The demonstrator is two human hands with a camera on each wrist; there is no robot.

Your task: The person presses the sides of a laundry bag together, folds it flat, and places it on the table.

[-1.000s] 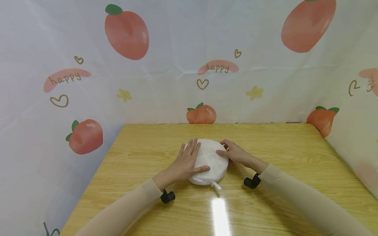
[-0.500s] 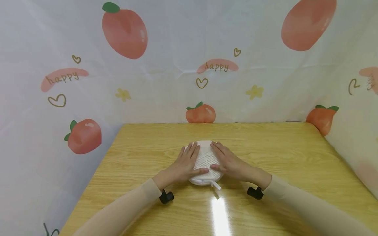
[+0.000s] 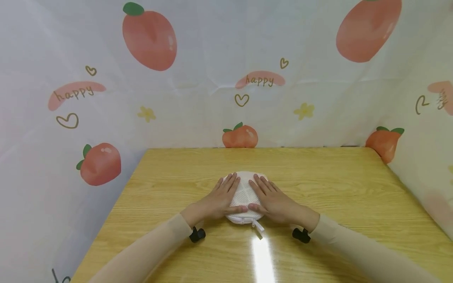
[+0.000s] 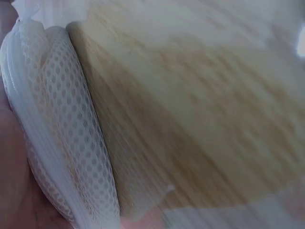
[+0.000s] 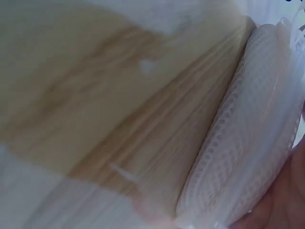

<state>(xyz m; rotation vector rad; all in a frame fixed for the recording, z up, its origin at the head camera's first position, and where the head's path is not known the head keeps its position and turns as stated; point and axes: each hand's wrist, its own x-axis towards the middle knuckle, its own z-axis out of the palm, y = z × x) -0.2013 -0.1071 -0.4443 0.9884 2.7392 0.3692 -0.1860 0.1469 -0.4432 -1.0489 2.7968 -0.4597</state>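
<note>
A round white mesh laundry bag (image 3: 244, 193) lies on the wooden table, its zipper edge and white pull tab (image 3: 258, 226) toward the person. My left hand (image 3: 221, 198) rests on its left side with fingers straight, thumb laid across the near part. Mirroring it, my right hand (image 3: 274, 200) rests on the right side, fingers spread and pointing away. The two thumbs almost meet over the bag. In the left wrist view the mesh side of the bag (image 4: 76, 109) and its zipper band show beside the palm; the right wrist view shows the bag's other side (image 5: 233, 129).
The wooden table (image 3: 170, 169) reaches back to a white cloth backdrop (image 3: 198, 110) printed with peaches, which also hangs along both sides. A small black wrist camera (image 3: 197, 235) sits under the left wrist, another wrist camera (image 3: 301, 235) under the right.
My right hand has moved from gripping the bag's right edge to lying flat on its top. My left hand has stayed on the left side, shifting only slightly.
</note>
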